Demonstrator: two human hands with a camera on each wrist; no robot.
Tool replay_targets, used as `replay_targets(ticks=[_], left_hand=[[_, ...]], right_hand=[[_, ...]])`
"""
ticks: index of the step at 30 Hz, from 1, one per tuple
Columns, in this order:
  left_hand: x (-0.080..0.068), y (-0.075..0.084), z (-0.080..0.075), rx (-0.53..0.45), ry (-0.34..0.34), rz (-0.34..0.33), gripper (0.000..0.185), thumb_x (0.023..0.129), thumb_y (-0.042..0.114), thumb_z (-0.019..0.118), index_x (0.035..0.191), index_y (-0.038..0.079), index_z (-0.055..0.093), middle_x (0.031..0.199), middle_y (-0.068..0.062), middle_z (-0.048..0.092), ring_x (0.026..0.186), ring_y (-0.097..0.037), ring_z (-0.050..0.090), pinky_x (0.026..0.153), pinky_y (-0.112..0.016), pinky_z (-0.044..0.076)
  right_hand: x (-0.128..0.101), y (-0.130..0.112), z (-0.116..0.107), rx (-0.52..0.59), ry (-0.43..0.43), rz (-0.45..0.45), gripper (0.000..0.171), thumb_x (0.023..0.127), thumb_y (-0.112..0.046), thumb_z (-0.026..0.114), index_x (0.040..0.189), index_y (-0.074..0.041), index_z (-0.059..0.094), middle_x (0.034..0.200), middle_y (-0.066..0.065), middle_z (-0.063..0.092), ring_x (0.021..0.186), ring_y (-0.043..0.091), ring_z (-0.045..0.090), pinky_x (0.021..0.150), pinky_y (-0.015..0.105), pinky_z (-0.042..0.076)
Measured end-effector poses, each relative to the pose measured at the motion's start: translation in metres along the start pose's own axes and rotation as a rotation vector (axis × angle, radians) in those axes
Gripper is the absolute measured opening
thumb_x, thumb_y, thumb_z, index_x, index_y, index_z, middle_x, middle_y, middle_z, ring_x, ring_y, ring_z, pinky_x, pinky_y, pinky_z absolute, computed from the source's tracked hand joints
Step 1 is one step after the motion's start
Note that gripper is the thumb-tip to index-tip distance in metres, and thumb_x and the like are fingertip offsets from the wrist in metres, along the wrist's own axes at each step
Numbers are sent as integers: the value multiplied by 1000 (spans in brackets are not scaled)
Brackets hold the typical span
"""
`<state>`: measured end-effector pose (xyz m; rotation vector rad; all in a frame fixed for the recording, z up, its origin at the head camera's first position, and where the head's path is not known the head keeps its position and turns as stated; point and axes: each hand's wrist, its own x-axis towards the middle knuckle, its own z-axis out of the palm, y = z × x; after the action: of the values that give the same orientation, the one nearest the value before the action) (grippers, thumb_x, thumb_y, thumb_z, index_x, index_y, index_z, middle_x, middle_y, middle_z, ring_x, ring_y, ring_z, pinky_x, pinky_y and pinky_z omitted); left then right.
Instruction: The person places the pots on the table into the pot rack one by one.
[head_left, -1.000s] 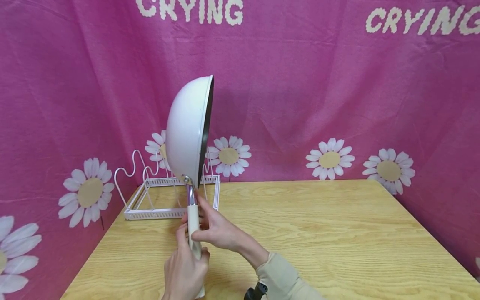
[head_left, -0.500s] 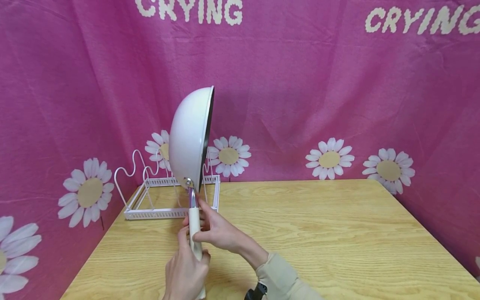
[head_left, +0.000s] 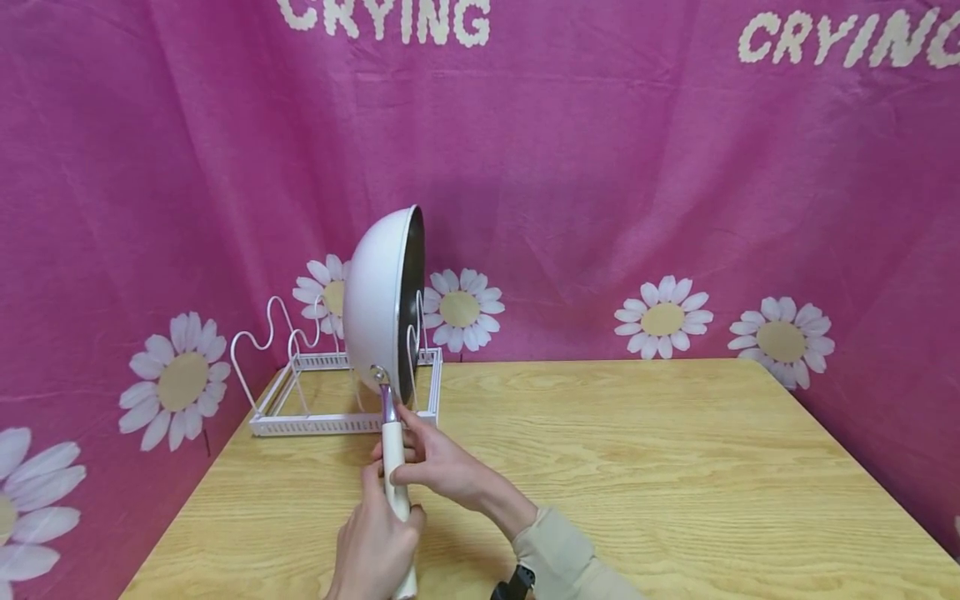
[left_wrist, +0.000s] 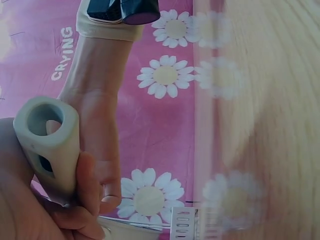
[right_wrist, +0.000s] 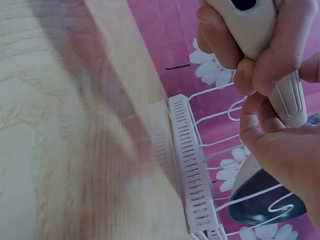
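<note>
Lower centre of the head view: left hand [head_left: 372,546] wrapping curled fingers round the end of the cream handle [head_left: 395,479]. Just above, right hand [head_left: 435,467] pinching the same handle between thumb and fingers, beige sleeve [head_left: 570,567] trailing toward the bottom edge. Farther up, white wok [head_left: 386,304] standing on edge, dark inside facing right, bowl sitting among the wires of the white pot rack [head_left: 330,400]. Rack resting at the far left of the wooden bench [head_left: 637,467]. Behind, pink daisy cloth [head_left: 637,167] hanging.
</note>
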<state>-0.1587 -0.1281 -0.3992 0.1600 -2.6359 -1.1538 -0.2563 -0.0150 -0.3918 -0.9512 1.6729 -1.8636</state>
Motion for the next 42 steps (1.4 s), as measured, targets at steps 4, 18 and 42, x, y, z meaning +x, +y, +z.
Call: replay_targets(ticks=[4,18,42], left_hand=[[0,-2,1,14,-12,-4,66,78,15,69,135,3,39,78,-7,66,65,-19,57,56,-34,40],[1,-7,5,42,-55,-4,68,78,16,67,137,1,36,77,-6,64,63,-18,55,55,-34,39],[6,-16,4,101,-151,-11,55,83,25,68,122,-1,40,74,-5,59,62,-18,54,53,-34,38]], right_hand=[[-2,4,-1,7,7,22,95,83,7,58,161,-17,7,124,19,60,106,11,62,90,26,53],[-2,12,-1,7,17,43,97,82,6,57,160,-16,4,128,36,54,99,10,62,88,23,53],[-16,3,-1,-191,97,163,83,89,-3,66,159,-18,23,116,14,59,93,14,64,80,31,57]])
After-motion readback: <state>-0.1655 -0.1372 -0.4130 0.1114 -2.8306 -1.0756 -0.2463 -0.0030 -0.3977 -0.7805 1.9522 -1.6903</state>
